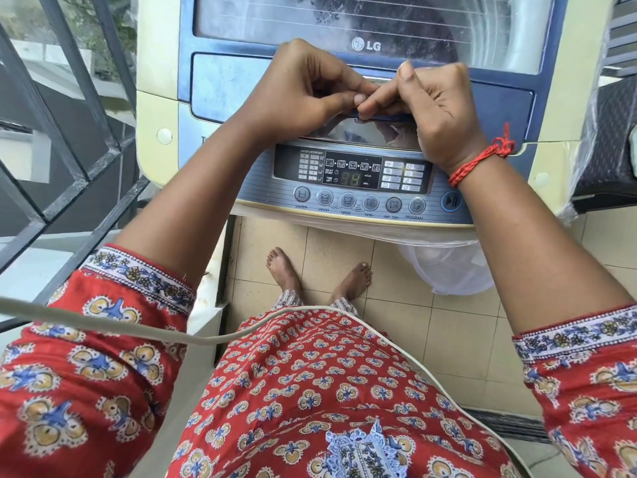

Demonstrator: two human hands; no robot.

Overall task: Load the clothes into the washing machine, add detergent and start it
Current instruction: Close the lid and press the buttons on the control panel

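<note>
The washing machine point(344, 139) stands directly in front of the person, its blue lid point(241, 88) lying flat and closed, or nearly so. Both hands meet at the lid's front lip point(382, 118): the left hand point(310, 88) curls its fingers over the edge with the thumb pressed close, and the right hand point(434, 108) curls its fingers round the same lip, thumb raised. Each hand is narrow, gripping the lid edge.

The likely risk is a slip. The lip is thin and glossy, and a loose plastic cover point(444, 260) wraps the machine, so the fingertips could slide off or pinch film instead of the edge. If the lid folds at its hinge line, fingers placed near the crease could get nipped. A forearm passes just above the control panel point(351, 174), whose display is lit, and the right wrist lies close to the start/pause button point(451, 201); a brush could change a setting or start the cycle early.

The drum is hidden; glare on the lid window point(362, 19) makes it impossible to tell whether clothes are inside. No detergent is visible. The display digits are too dim to read surely. A white cable point(138, 331) crosses the person's dress, both ends cut off.
</note>
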